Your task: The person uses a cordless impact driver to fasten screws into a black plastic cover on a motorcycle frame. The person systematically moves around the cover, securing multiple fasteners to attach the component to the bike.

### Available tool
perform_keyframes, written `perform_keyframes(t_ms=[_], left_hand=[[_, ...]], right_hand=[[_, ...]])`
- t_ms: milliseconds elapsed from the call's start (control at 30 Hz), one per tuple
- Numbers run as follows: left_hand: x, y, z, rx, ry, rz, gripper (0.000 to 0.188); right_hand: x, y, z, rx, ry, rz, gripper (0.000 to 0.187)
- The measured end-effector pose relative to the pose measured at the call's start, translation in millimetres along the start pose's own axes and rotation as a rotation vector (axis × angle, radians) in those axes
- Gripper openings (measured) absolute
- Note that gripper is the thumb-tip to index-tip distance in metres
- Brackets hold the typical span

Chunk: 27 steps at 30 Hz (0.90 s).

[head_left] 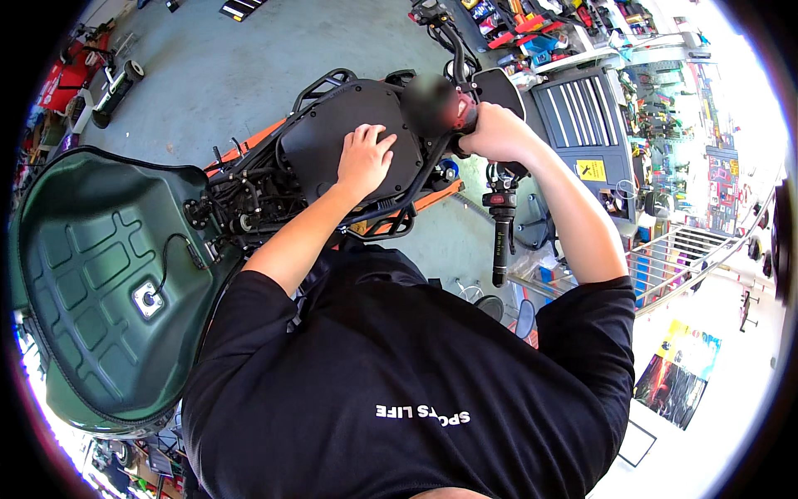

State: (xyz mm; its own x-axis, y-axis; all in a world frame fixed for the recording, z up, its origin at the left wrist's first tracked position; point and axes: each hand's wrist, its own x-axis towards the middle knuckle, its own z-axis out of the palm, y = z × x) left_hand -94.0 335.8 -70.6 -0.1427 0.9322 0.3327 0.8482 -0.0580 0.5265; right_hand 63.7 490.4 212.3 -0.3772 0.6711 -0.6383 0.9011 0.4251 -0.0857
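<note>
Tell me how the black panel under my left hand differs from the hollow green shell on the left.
The panel is black, while the shell is green. The panel looks nearly flat; the shell is deeply hollow, with moulded ridges inside. Your left hand lies on the panel, but no hand touches the shell. Both have rounded outlines.

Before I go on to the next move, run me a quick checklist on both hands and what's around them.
1. Left hand on the black cover: ok, palm down, fingers spread.
2. Right hand gripping the red-and-black object: cannot tell, fingers mostly hidden.
3. Object's front end placed: cannot tell, blurred.
4. Left hand clear of that object: ok, a gap shows.
5. Nearer handlebar end free: ok, no hand on it.
6. Green shell clear of both hands: ok.
</note>
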Motion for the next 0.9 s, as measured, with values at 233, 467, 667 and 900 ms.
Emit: perform_keyframes(t_ms=[233, 467, 667, 900], left_hand=[[-4.4, 7.1, 6.0, 0.118, -0.101, 0.001, 0.044], [-8.0, 5.4, 10.8, 0.153, -0.1, 0.0, 0.044], [-9.0, 5.5, 10.2, 0.158, -0.106, -0.006, 0.044], [-9.8, 4.2, 11.2, 0.15, -0.107, -0.006, 0.045]], right_hand=[[13.7, -11.1, 3.7, -0.048, -0.058, -0.006, 0.032], [23.5, -21.1, 4.5, -0.093, -0.07, -0.012, 0.032], [28.8, -24.0, 7.6, -0.066, -0.034, -0.051, 0.03], [30.6, -27.5, 5.8, -0.078, -0.055, -0.053, 0.03]])
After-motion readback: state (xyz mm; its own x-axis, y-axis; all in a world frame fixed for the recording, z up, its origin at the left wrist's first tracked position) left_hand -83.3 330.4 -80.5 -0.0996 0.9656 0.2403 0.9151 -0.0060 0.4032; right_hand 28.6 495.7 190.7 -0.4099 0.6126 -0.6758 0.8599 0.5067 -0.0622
